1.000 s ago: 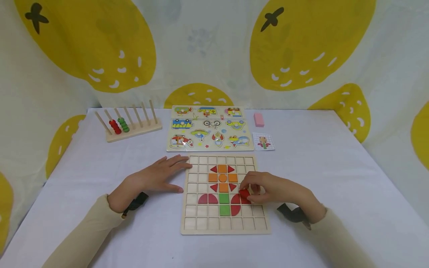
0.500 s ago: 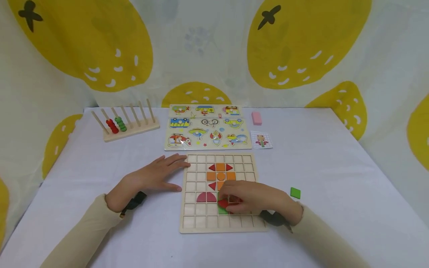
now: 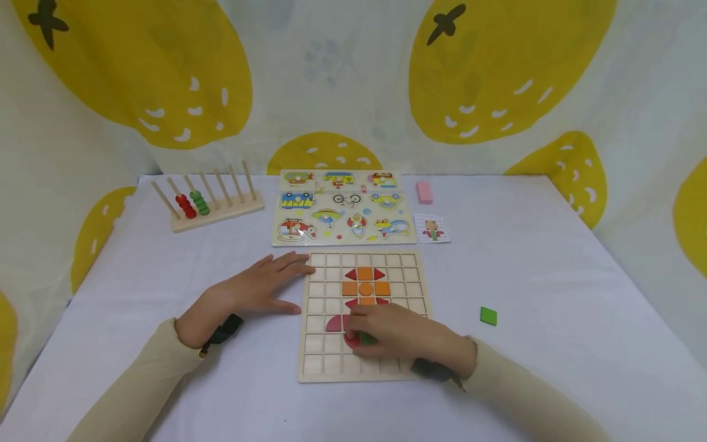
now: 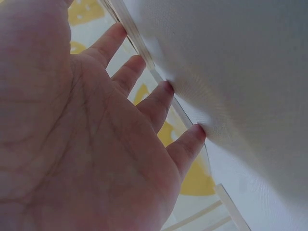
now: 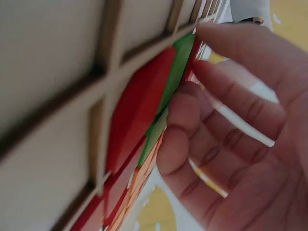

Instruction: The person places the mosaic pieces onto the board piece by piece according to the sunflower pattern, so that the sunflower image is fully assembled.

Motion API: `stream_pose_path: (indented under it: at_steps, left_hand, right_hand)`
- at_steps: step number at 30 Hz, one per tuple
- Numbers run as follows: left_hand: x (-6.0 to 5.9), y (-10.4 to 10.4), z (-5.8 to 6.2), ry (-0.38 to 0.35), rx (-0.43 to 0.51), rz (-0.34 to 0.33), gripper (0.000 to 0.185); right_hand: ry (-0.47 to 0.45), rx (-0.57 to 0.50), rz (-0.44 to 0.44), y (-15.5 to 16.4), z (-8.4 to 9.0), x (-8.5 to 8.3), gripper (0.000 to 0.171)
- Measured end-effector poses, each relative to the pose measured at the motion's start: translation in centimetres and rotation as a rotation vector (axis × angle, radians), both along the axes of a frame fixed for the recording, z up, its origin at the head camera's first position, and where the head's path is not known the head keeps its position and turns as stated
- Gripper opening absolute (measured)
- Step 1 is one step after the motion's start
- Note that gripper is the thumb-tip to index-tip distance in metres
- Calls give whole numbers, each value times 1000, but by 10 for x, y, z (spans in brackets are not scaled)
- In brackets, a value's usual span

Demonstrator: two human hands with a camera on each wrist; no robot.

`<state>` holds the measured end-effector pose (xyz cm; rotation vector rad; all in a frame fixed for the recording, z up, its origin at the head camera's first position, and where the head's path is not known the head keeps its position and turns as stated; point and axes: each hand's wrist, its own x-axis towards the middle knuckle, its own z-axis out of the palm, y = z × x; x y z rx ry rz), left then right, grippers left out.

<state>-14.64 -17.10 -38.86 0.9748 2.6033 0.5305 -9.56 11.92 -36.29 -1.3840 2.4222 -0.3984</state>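
A wooden grid board (image 3: 323, 366) lies on the white table, carrying orange squares, red triangles, green squares and red quarter-circle pieces. My right hand (image 3: 397, 331) is over its lower middle, thumb and fingers pinching a red quarter-circle piece (image 3: 351, 341) at the cell left of the lower green square (image 3: 367, 337). In the right wrist view, only a red sliver of that piece shows past the green, while another red quarter-circle (image 5: 142, 96) sits nearer. My left hand (image 3: 248, 288) lies beside the board with spread fingers, fingertips touching its left edge.
Behind the board lie a vehicle peg puzzle (image 3: 343, 212), a small pattern card (image 3: 442, 238) and a pink block (image 3: 424, 193). A wooden peg stand (image 3: 221, 212) with red and green beads is at back left. One loose green square (image 3: 488, 316) lies to the right.
My right hand has carried the red piece leftward across the board, from the right side past the green squares. The loose green square at right has come into view. My left hand stays put.
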Motion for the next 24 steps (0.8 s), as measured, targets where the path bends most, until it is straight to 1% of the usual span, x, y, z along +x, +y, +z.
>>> stream_pose_path:
  at_steps: [5,11,15,20,24]
  left_hand:
    - [-1,0,-1,-3,-11,1,75]
    - [-1,-1,-2,-6,-11,2,75]
    - [-1,0,-1,-7,-15,5,75]
    - [0,0,0,-14,-18,12,75]
    - [0,1,-1,-20,-18,16,75]
  right_hand:
    - [1,4,-43,-3,0,2,7]
    - [-82,-4,-74,-2,-1,1,5]
    - [-101,-6,-59,2,-1,1,4]
    - [-110,1,-25,14,3,-2,7]
    - [-121,-28,-25,28,4,-6,6]
